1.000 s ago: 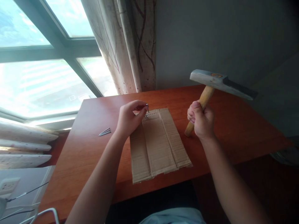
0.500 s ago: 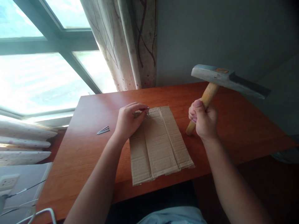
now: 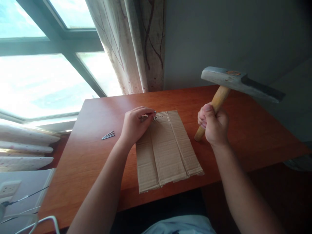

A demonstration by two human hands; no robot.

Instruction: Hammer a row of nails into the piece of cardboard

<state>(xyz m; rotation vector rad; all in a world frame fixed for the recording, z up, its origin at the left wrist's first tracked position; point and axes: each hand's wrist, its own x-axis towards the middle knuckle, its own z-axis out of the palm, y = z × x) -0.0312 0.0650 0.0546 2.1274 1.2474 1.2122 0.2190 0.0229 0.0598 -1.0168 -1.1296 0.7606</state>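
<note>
A hammer point(image 3: 220, 97) with a wooden handle and a grey metal head is gripped in my right hand point(image 3: 215, 125). Its head is raised above the right part of the table. At the far edge of a flat piece of cardboard point(image 3: 168, 149), my left hand point(image 3: 136, 125) pinches a nail point(image 3: 154, 113) between thumb and fingertips. Only the nail's top shows; the fingers cover most of it. A row of small dark marks runs along the cardboard to the right of the nail. Several loose nails point(image 3: 108, 135) lie together on the table, left of my left hand.
The reddish-brown wooden table point(image 3: 85, 156) carries the cardboard. A window point(image 3: 44, 81) and a patterned curtain point(image 3: 136, 45) stand behind it on the left. White cables point(image 3: 52, 221) and a wall socket point(image 3: 9, 190) are at the lower left.
Hardly anything differs. The whole view has shifted very slightly; both hands keep their holds on the nail and the raised hammer.
</note>
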